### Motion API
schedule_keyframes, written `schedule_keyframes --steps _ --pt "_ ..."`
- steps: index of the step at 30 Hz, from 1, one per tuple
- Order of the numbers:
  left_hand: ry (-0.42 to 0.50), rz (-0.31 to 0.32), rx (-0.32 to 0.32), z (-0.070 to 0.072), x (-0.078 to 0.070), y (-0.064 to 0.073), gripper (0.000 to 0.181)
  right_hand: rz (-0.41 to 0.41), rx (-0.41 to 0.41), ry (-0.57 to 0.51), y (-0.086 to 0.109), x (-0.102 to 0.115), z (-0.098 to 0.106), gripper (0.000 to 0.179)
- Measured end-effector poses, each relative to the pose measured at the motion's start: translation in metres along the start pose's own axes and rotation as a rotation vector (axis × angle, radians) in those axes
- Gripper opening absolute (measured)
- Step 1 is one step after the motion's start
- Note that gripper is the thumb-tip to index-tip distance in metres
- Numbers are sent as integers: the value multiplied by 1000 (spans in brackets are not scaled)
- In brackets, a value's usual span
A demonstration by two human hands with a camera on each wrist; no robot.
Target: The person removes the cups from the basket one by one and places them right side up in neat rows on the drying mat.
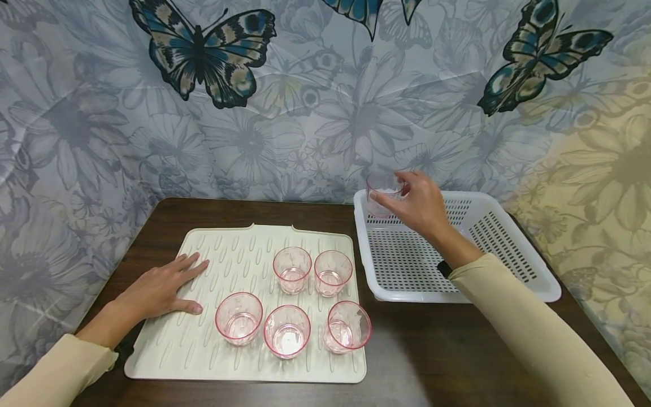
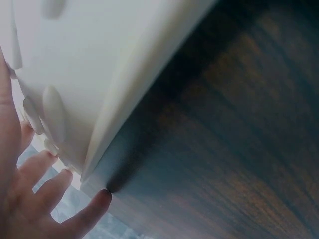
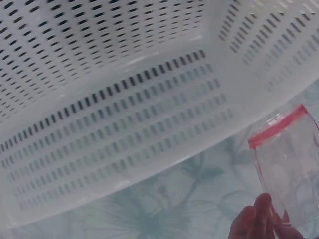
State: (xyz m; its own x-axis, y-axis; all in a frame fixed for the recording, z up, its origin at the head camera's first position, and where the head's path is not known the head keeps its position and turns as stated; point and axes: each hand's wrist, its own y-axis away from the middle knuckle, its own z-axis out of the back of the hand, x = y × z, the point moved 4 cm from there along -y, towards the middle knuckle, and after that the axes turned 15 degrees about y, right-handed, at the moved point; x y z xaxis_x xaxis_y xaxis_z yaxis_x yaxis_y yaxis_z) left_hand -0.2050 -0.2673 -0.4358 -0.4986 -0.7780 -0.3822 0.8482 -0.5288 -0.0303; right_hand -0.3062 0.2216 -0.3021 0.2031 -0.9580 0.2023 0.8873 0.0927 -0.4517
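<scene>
My right hand [image 1: 422,206] holds a clear drinking glass [image 1: 383,194] between thumb and fingers, above the back left corner of the white basket [image 1: 407,296]. In the right wrist view, the pink rim of this glass [image 3: 279,128] shows beside the basket's rim, with fingertips [image 3: 263,206] against its side. The glass appears upside down. My left hand [image 1: 157,288] lies with fingers spread on the left edge of a cream drying mat [image 1: 168,345]. On the mat stand several pink-rimmed glasses: two behind, including one glass [image 1: 292,270], and three in front, including another glass [image 1: 287,332].
The basket has slotted walls and floor and stands to the right of the mat on a dark wooden table [image 1: 402,350]. Right behind the table hangs a cloth [image 1: 305,141] printed with butterflies and flowers.
</scene>
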Motion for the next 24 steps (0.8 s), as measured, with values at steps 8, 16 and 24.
schedule_keyframes --steps 8,16,24 --pt "-5 -2 4 1 0 0 97 84 -59 -83 5 32 11 70" --pt "-2 6 9 2 -2 0 98 220 -86 -180 11 71 17 65" --pt "-3 15 12 1 -3 0 98 347 -63 -243 16 109 15 60"
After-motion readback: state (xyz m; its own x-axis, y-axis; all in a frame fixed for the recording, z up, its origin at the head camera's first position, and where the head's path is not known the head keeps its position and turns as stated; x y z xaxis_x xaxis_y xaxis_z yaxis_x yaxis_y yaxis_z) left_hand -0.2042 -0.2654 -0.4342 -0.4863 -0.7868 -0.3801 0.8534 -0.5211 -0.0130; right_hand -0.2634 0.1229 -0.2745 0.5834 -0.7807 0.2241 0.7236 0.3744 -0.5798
